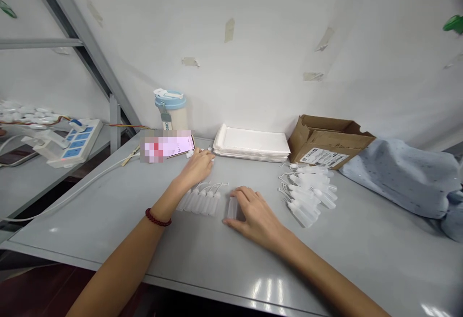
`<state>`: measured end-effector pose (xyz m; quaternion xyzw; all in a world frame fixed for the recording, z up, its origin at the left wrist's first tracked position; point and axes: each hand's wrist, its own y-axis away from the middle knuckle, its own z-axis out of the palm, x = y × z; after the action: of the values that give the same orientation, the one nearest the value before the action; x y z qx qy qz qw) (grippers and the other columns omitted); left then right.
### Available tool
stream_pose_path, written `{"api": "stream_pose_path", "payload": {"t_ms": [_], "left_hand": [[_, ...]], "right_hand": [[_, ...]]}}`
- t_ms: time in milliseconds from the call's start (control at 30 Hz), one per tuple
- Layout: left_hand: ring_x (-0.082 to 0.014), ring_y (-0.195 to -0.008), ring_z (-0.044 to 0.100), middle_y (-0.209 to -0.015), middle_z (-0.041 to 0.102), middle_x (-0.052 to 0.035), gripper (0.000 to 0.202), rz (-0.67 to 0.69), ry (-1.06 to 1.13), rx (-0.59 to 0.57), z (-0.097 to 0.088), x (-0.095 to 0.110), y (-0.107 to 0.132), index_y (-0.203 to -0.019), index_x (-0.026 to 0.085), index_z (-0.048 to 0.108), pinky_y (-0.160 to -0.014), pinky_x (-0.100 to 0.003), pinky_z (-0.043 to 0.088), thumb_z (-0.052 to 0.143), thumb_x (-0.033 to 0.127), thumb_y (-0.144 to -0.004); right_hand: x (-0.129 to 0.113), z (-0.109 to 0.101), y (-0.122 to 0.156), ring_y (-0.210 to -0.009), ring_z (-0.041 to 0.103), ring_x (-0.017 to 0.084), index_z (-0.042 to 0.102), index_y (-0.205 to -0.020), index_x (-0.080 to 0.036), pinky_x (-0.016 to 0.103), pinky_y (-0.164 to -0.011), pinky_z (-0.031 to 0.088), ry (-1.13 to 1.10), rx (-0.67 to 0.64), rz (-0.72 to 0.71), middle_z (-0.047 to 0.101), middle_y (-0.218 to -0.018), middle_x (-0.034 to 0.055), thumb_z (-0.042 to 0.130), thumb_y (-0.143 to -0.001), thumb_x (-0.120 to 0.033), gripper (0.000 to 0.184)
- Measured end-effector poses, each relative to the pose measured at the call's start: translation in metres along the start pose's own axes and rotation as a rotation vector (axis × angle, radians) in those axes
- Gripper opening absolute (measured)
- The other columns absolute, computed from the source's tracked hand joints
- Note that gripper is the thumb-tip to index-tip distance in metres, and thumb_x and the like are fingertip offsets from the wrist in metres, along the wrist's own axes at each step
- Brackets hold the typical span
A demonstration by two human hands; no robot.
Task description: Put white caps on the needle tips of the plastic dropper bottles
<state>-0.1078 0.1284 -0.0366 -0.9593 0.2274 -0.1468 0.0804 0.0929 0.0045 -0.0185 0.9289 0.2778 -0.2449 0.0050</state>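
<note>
My right hand (255, 213) curves its thumb and fingers around small clear plastic bottles (232, 208) lying on the grey table; part of them is hidden behind the fingers. My left hand (200, 166) reaches farther back beside the phone, its fingers bent down together among small white plastic pieces (210, 149). Whatever those fingers pinch is too small to name. Between the hands lies a row of several translucent bottles (204, 203), side by side, with white caps and thin white loops. Another pile of such capped bottles (304, 196) lies to the right of my right hand.
Behind the hands are a lit phone (170, 147), a blue-lidded cup (171, 109), a stack of white sheets or envelopes (252, 142) and an open cardboard box (327, 141). Blue-grey cloth (401, 177) lies at right. A white cable (83, 184) and power strip (77, 141) are left.
</note>
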Motion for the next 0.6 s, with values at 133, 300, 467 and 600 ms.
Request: {"api": "stream_pose_path", "payload": {"t_ms": [133, 300, 467, 600], "left_hand": [[-0.0295, -0.099, 0.051, -0.101, 0.063, -0.0142, 0.027, -0.013, 0.024, -0.009, 0.0, 0.004, 0.001, -0.1, 0.01, 0.065, -0.087, -0.042, 0.041, 0.046, 0.015, -0.081], [-0.0266, -0.088, 0.057, -0.089, 0.063, -0.0127, 0.023, -0.022, 0.094, -0.035, 0.003, 0.009, 0.0, -0.08, 0.012, 0.067, -0.081, -0.039, 0.044, 0.044, 0.012, -0.08], [-0.0268, -0.088, 0.058, -0.087, 0.063, -0.0116, 0.018, -0.089, 0.229, -0.017, 0.002, 0.013, -0.002, -0.076, 0.013, 0.067, -0.081, -0.039, 0.044, 0.048, 0.012, -0.075], [-0.0269, -0.086, 0.059, -0.085, 0.065, -0.0097, 0.015, -0.167, 0.412, 0.011, -0.005, 0.02, 0.001, -0.075, 0.015, 0.066, -0.084, -0.042, 0.043, 0.052, 0.012, -0.071]], "right_hand": [[0.019, -0.021, 0.009, -0.102, 0.053, 0.026, 0.047, -0.116, -0.018, 0.041, -0.085, 0.044, -0.147, 0.121, 0.025, 0.053, -0.114, 0.0126, 0.066, -0.078, -0.028, 0.044], [0.037, -0.04, 0.018, -0.094, 0.055, 0.022, 0.052, -0.108, -0.026, 0.037, -0.077, 0.046, -0.543, 0.19, 0.179, 0.056, -0.107, 0.0056, 0.073, -0.07, -0.035, 0.044], [0.044, -0.042, 0.025, -0.099, 0.055, 0.022, 0.056, -0.106, -0.028, 0.036, -0.081, 0.045, -1.144, 0.156, 0.281, 0.06, -0.11, 0.0043, 0.074, -0.066, -0.037, 0.044], [0.046, -0.043, 0.03, -0.1, 0.056, 0.023, 0.06, -0.107, -0.028, 0.037, -0.085, 0.042, -1.364, 0.16, 0.278, 0.059, -0.118, 0.0054, 0.076, -0.064, -0.038, 0.046]]}}
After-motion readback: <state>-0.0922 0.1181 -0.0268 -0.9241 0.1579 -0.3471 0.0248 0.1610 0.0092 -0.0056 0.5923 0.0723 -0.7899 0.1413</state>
